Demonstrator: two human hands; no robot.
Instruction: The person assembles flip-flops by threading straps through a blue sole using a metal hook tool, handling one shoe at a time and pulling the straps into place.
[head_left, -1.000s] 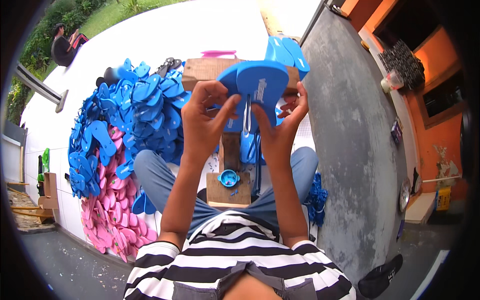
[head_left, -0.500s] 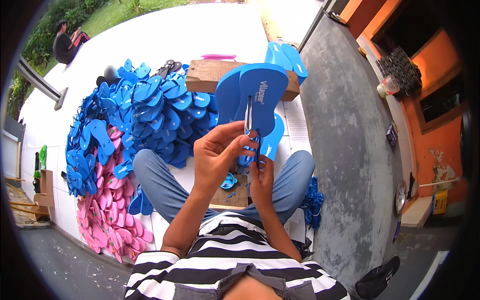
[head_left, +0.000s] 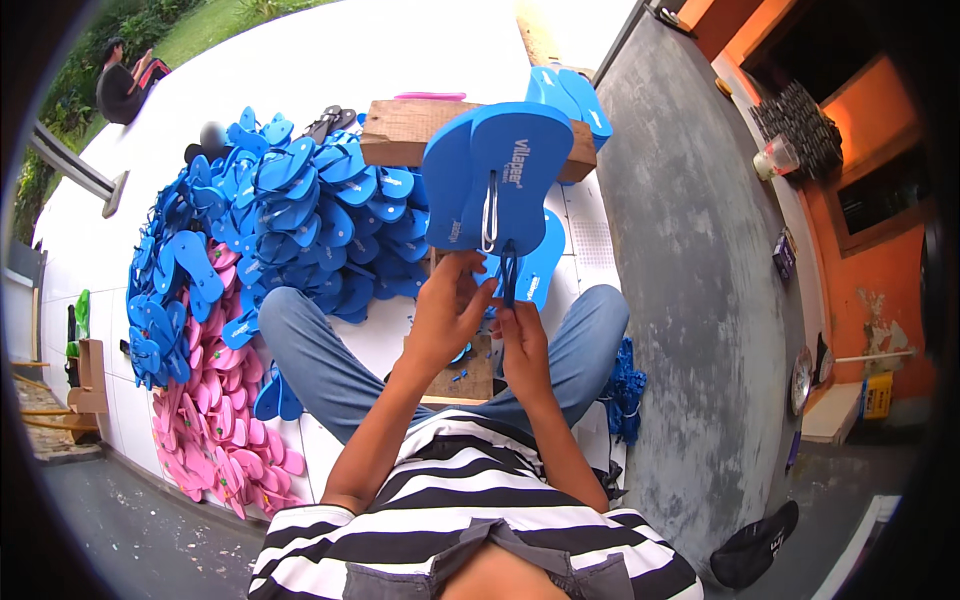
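Observation:
I sit cross-legged on a white tiled floor and hold up a pair of blue flip-flops (head_left: 508, 178), soles facing me and stacked together. My left hand (head_left: 447, 310) grips their lower end. My right hand (head_left: 522, 335) pinches a dark blue strap (head_left: 507, 275) that hangs from the front sandal. A small wooden block (head_left: 462, 378) with blue bits on it lies between my knees, under the hands.
A large heap of blue flip-flops (head_left: 290, 215) lies to my left, with pink ones (head_left: 215, 420) nearer. A wooden crate (head_left: 420, 130) stands ahead. A grey concrete strip (head_left: 700, 300) runs on the right. Another person (head_left: 125, 85) sits far left.
The hands have come down from the sandals' sides to their lower end. The pair now stands higher and more upright, and my right hand has taken the strap.

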